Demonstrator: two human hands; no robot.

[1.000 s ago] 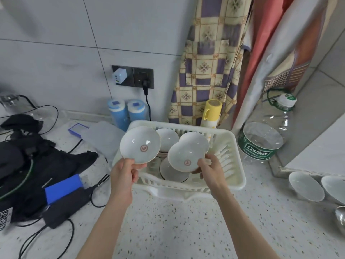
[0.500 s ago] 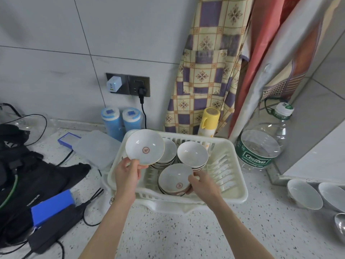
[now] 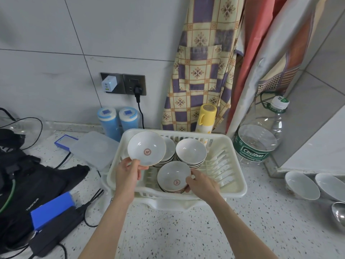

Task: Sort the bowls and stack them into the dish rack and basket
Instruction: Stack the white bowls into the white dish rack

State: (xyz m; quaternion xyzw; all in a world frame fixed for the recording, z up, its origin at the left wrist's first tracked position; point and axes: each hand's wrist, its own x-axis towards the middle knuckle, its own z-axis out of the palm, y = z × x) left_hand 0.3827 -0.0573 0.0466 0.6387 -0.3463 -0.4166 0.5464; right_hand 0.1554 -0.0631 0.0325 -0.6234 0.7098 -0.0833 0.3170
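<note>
The left hand is closed on the rim of a shallow white bowl with a red mark in its centre, thumb on the inside edge and fingers behind, holding it tilted so the inside faces the camera. That bowl is raised over the 10 o'clock part of the white dish rack, in front of a stack of bowls standing there.

The right hand is curled around the 3 o'clock side of the top bowl, which sits on a low stack at the rack's 6 o'clock edge; the fingers touch its rim and outer wall, though how firmly they press cannot be told. A third stack stands at the rack's 12 o'clock, just beside the other two.

The rack sits on the speckled worktop. At 3 o'clock from it, well apart, two white bowls lie tilted against a ledge, with a metal ladle just below them. A large clear water bottle lies at 2 o'clock, a yellow flask at 12 o'clock, two blue-lidded containers at 11 o'clock, and a black bag at 9 o'clock.
</note>
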